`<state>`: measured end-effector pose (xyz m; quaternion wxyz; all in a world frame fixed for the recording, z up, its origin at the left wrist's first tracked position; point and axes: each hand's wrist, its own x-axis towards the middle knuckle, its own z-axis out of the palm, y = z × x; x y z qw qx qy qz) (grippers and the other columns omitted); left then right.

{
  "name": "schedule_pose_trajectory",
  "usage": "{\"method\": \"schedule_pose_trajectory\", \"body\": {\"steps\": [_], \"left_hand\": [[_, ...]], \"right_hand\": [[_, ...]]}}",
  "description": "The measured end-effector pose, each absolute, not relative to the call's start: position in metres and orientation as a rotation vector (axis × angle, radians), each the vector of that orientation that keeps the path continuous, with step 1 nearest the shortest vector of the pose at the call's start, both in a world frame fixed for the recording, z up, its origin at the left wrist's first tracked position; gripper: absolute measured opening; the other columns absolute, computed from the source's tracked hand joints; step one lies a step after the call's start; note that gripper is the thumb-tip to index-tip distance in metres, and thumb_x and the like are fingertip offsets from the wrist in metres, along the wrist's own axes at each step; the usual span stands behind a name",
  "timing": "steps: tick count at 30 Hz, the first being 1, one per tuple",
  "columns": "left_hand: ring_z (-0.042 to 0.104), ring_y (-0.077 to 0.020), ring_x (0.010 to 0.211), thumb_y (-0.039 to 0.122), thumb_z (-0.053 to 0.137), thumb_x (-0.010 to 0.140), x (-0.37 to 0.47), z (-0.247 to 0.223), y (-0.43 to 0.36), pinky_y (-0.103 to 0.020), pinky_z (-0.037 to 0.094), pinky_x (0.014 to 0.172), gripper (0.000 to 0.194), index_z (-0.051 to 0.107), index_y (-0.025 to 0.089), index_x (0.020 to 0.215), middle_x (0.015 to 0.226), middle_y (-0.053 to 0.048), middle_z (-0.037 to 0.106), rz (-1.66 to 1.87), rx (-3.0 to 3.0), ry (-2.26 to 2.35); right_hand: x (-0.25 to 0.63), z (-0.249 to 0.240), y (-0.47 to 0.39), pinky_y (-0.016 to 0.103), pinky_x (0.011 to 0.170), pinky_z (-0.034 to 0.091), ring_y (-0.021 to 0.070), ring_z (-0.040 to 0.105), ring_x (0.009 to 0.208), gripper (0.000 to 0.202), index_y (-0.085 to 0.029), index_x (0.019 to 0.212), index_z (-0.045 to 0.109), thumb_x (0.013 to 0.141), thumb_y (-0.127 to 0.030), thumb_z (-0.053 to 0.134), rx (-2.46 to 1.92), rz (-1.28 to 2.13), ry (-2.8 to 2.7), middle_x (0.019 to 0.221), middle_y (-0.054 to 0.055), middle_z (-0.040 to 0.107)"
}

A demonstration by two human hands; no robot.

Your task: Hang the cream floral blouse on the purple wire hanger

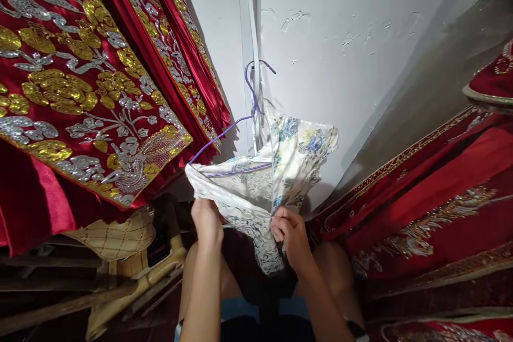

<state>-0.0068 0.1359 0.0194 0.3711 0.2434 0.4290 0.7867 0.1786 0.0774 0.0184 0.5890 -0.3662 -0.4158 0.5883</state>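
White wall filled the back of the view, its paint chipped in places. Heavy red cloth with gold and silver embroidery hung down the left side; beaded red fabric lay along the right. Low at left stood a wooden chair, a quilted tan cushion beside it. Centre, in front of the person's knees: a cream floral garment, one shoulder on a purple wire hanger, whose hook reached up against a narrow strip on the wall. Left hand gripped the garment's near edge below the hanger's left corner; right hand pinched gathered fabric near its middle.
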Motion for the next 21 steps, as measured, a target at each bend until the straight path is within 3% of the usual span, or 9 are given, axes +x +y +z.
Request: {"method": "schedule_pose_trajectory", "body": {"steps": [6, 10, 16, 21], "left_hand": [[0.062, -0.0185, 0.077, 0.028, 0.068, 0.068, 0.011, 0.006, 0.117, -0.028, 0.049, 0.074, 0.023, 0.072, 0.012, 0.083, 0.081, -0.005, 0.072, 1.775, 0.987, 1.416], [0.063, -0.0195, 0.079, 0.035, 0.064, 0.073, 0.006, 0.003, 0.108, -0.028, 0.05, 0.075, 0.028, 0.071, 0.013, 0.087, 0.084, -0.006, 0.072, 1.777, 1.017, 1.422], [0.056, -0.0162, 0.065, 0.046, 0.066, 0.081, 0.003, -0.012, 0.096, -0.025, 0.047, 0.062, 0.03, 0.064, 0.016, 0.076, 0.066, 0.0, 0.06, 1.624, 1.126, 1.473], [0.058, -0.0154, 0.071, 0.059, 0.064, 0.084, 0.026, 0.004, 0.086, -0.025, 0.048, 0.067, 0.041, 0.062, 0.018, 0.089, 0.079, -0.002, 0.062, 1.687, 0.95, 1.162]], "right_hand": [[0.202, 0.006, 0.06, 0.026, 0.047, 0.024, 0.0088, 0.028, 0.045, 0.032, -0.021, 0.056, 0.047, 0.079, -0.03, 0.067, -0.813, 1.337, -0.767, 0.046, -0.007, 0.035], [0.212, 0.012, 0.057, 0.025, 0.046, 0.024, 0.0082, 0.03, 0.044, 0.031, -0.021, 0.057, 0.047, 0.077, -0.029, 0.07, -0.837, 1.267, -0.735, 0.046, -0.007, 0.035], [0.219, 0.005, 0.056, 0.025, 0.044, 0.023, 0.0088, 0.028, 0.044, 0.033, -0.022, 0.056, 0.045, 0.075, -0.03, 0.071, -0.897, 1.244, -0.668, 0.047, -0.007, 0.034], [0.235, -0.021, 0.063, 0.025, 0.043, 0.022, 0.009, 0.028, 0.043, 0.031, -0.022, 0.054, 0.045, 0.072, -0.034, 0.068, -1.093, 1.286, -0.776, 0.047, -0.007, 0.036]]}}
